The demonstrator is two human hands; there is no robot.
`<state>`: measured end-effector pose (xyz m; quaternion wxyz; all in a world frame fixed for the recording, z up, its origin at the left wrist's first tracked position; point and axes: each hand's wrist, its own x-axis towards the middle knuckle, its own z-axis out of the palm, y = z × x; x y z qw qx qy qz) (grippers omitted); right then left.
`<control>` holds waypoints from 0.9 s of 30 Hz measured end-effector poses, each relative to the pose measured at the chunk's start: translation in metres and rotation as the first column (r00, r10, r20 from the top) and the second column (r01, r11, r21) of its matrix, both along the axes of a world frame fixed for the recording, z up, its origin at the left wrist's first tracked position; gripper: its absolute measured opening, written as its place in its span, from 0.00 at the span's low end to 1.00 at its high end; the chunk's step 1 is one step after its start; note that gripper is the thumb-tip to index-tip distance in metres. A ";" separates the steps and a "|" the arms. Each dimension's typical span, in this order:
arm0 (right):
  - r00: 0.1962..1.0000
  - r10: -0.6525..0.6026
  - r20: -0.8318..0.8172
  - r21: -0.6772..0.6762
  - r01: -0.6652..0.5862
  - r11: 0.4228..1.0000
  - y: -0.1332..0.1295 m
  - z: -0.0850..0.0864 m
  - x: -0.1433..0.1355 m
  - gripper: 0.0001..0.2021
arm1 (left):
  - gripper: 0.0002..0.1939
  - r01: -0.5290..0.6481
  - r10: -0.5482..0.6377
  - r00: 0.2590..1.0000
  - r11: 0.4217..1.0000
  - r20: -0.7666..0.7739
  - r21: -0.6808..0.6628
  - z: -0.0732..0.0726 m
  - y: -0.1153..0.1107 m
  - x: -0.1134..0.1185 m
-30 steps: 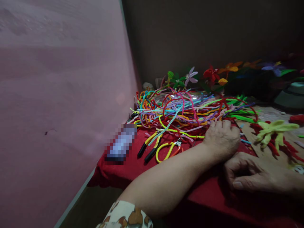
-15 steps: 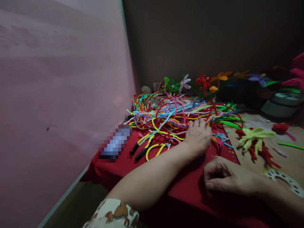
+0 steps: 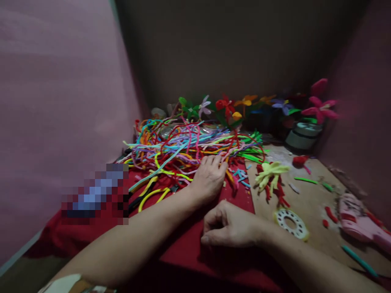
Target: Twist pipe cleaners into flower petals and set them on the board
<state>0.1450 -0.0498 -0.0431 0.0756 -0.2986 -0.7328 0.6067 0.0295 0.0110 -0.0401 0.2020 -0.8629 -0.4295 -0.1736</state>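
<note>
My left hand [image 3: 210, 179] rests palm down at the near edge of a tangled pile of colourful pipe cleaners [image 3: 183, 142]. Its fingers reach forward, slightly apart, onto the strands; the tips and thumb are partly hidden. On the red cloth [image 3: 183, 248], closer to me, lies my right hand [image 3: 230, 224], fingers loosely curled in with nothing visible in them. Left of my left forearm are yellow-handled scissors [image 3: 152, 195] and yellow-and-black pliers [image 3: 145, 191], partly covered by strands. Short blue cut pieces [image 3: 241, 178] lie just right of my left hand.
Fuzzy flowers [image 3: 226, 106] stand along the back, near a grey round container [image 3: 304, 136]. On the brown board are a yellow-and-red fuzzy piece [image 3: 271, 175], a white ring with holes [image 3: 291, 224] and a pink glue-gun-like tool [image 3: 356, 219]. A blurred-out object [image 3: 97, 193] lies at left.
The view has turned to the right, bringing more of the brown board and the pink tool into sight. Both hands keep nearly the same places on the table.
</note>
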 end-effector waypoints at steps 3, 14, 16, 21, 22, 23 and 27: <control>1.000 -0.004 -0.013 0.022 0.004 1.000 0.001 0.000 0.002 0.12 | 0.14 0.035 -0.035 0.998 0.999 0.060 0.005 0.005 0.004 -0.003; 0.998 0.022 -0.054 0.120 -0.016 0.993 0.002 0.002 0.003 0.11 | 0.10 -0.087 0.121 0.948 0.988 0.295 -0.124 0.028 0.024 -0.036; 0.998 0.024 -0.054 0.110 -0.018 0.994 0.002 0.002 0.003 0.12 | 0.09 -0.077 0.118 0.957 0.985 0.266 -0.157 0.026 0.025 -0.041; 1.000 -0.002 -0.028 0.129 0.005 0.992 -0.001 0.002 0.002 0.12 | 0.09 0.056 -0.014 0.948 0.990 0.317 -0.126 0.033 0.005 -0.037; 1.000 -0.002 -0.023 0.135 0.005 0.991 -0.002 0.002 0.002 0.12 | 0.09 0.097 -0.051 0.941 0.988 0.336 -0.121 0.035 -0.002 -0.035; 1.000 0.001 -0.017 0.138 0.001 0.990 -0.002 0.003 0.002 0.12 | 0.09 0.136 -0.086 0.933 0.983 0.348 -0.120 0.037 -0.010 -0.034; 1.000 0.014 0.027 0.201 -0.019 0.979 -0.003 0.006 0.001 0.11 | 0.11 0.259 -0.197 0.899 0.959 0.392 -0.113 0.035 -0.045 -0.036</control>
